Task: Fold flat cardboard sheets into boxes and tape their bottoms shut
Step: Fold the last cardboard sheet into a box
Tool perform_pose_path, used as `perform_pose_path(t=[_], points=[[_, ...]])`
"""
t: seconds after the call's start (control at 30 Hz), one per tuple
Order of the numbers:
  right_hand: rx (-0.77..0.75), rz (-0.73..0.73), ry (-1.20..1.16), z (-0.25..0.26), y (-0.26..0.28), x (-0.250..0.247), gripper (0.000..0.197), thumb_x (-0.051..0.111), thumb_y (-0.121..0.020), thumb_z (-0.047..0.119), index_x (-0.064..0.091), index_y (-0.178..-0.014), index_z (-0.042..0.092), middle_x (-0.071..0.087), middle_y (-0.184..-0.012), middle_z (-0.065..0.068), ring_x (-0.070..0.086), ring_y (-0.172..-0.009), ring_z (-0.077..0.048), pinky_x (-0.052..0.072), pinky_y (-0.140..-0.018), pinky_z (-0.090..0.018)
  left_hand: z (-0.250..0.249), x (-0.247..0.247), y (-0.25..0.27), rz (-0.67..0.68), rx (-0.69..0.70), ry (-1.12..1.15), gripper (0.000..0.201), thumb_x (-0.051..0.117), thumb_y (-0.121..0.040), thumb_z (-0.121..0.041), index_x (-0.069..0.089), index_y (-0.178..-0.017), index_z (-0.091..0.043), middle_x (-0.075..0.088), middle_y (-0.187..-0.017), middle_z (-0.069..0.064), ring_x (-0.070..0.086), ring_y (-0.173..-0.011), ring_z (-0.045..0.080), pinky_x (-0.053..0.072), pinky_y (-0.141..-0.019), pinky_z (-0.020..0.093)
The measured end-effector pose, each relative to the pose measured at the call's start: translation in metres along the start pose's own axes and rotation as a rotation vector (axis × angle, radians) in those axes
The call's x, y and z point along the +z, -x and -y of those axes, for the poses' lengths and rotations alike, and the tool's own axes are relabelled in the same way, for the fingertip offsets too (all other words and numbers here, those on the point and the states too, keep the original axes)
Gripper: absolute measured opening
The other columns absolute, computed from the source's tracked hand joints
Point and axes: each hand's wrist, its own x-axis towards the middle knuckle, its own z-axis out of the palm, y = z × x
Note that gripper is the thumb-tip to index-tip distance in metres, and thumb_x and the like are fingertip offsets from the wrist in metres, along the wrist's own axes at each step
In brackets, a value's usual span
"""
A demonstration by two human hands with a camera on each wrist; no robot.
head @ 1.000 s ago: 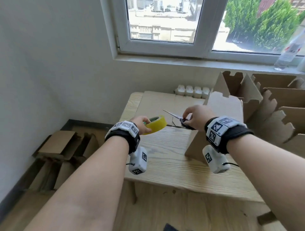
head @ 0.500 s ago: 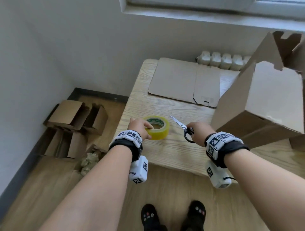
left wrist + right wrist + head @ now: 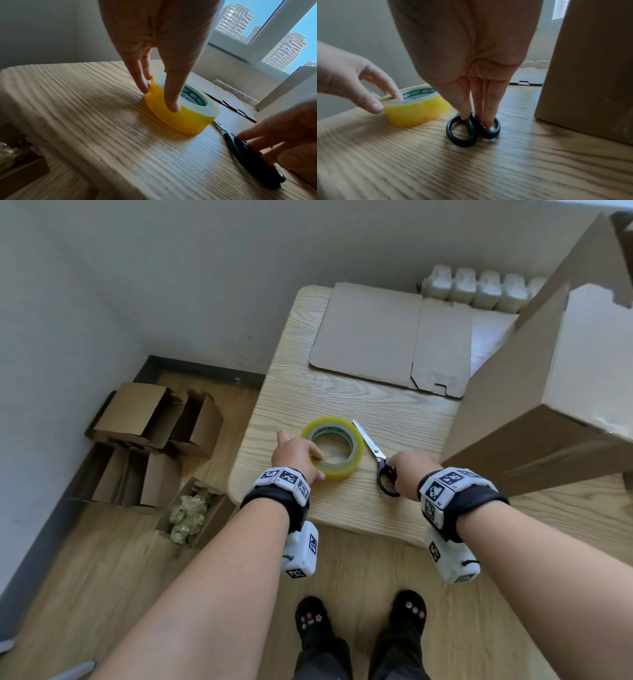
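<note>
A yellow tape roll (image 3: 342, 474) (image 3: 180, 119) (image 3: 414, 113) lies flat on the wooden table (image 3: 308, 398) near its front edge. My left hand (image 3: 298, 453) (image 3: 159, 98) (image 3: 373, 97) pinches its near wall, thumb outside and a finger in the core. Black-handled scissors (image 3: 373, 448) (image 3: 248, 157) (image 3: 462, 140) lie just right of the roll, blades together. My right hand (image 3: 411, 470) (image 3: 476, 119) pinches their handle rings with pointed-down fingertips. A folded cardboard box (image 3: 534, 392) stands on the right. A flat cardboard sheet (image 3: 370, 337) lies at the table's back.
Several folded boxes (image 3: 154, 419) sit on the floor left of the table, one (image 3: 188, 515) holding crumpled wads. A row of white bottles (image 3: 479, 285) lines the wall behind the table. My feet (image 3: 359, 621) stand at the table's front edge.
Both hands have come down and toward me. The tape roll and the scissors, held up by the box a second ago, now rest on the table. The scissor blades have closed.
</note>
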Motion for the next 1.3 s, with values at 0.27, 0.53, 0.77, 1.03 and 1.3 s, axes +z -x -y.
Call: perform_pose_path(t=[0.27, 0.53, 0.77, 1.03, 1.3], points=[[0.015, -0.099, -0.12, -0.008, 0.008, 0.004, 0.029, 0.047, -0.091, 0.016, 0.062, -0.116, 0.016, 0.065, -0.107, -0.004, 0.06, -0.093, -0.024, 0.049, -0.07, -0.03, -0.008, -0.001, 0.006, 0.004, -0.002, -0.059, 0.048, 0.072, -0.08, -0.005, 0.06, -0.12, -0.029, 0.029, -0.138, 0.006, 0.06, -0.099, 0.027, 0.044, -0.074, 0.024], [-0.009, -0.227, -0.301, -0.025, 0.039, -0.025, 0.039, 0.051, -0.091, 0.012, 0.058, -0.127, 0.024, 0.061, -0.124, 0.001, 0.058, -0.111, -0.021, 0.051, -0.091, -0.032, -0.043, -0.019, 0.024, -0.032, -0.04, -0.116, 0.042, 0.055, -0.086, -0.008, 0.046, -0.125, -0.017, 0.036, -0.132, 0.015, 0.059, -0.098, 0.033, 0.049, -0.079, 0.036], [-0.114, -0.47, -0.349, -0.044, 0.095, -0.074, 0.032, 0.047, -0.093, 0.012, 0.066, -0.117, 0.022, 0.065, -0.118, 0.0, 0.06, -0.107, -0.02, 0.05, -0.094, -0.033, -0.123, -0.047, 0.049, -0.078, 0.122, -0.146, 0.036, 0.056, -0.088, -0.013, 0.053, -0.123, -0.019, 0.036, -0.138, 0.014, 0.058, -0.105, 0.03, 0.046, -0.086, 0.032], [-0.015, -0.755, -0.47, -0.129, 0.144, -0.11, 0.031, 0.049, -0.091, 0.012, 0.069, -0.113, 0.019, 0.067, -0.117, -0.002, 0.059, -0.109, -0.021, 0.045, -0.1, -0.036, -0.22, -0.034, 0.073, -0.026, 0.383, -0.076, 0.031, 0.051, -0.095, -0.028, 0.057, -0.123, -0.016, 0.06, -0.127, 0.006, 0.055, -0.116, 0.025, 0.043, -0.095, 0.032], [0.263, -0.67, -0.518, -0.214, 0.139, -0.09, 0.053, 0.058, -0.09, 0.026, 0.043, -0.14, 0.017, 0.039, -0.143, -0.009, 0.042, -0.129, -0.028, 0.034, -0.107, -0.036, -0.282, 0.01, 0.079, 0.063, 0.393, 0.053, 0.061, 0.05, -0.095, -0.044, 0.035, -0.144, -0.011, 0.047, -0.143, 0.01, 0.046, -0.13, 0.028, 0.036, -0.108, 0.036]])
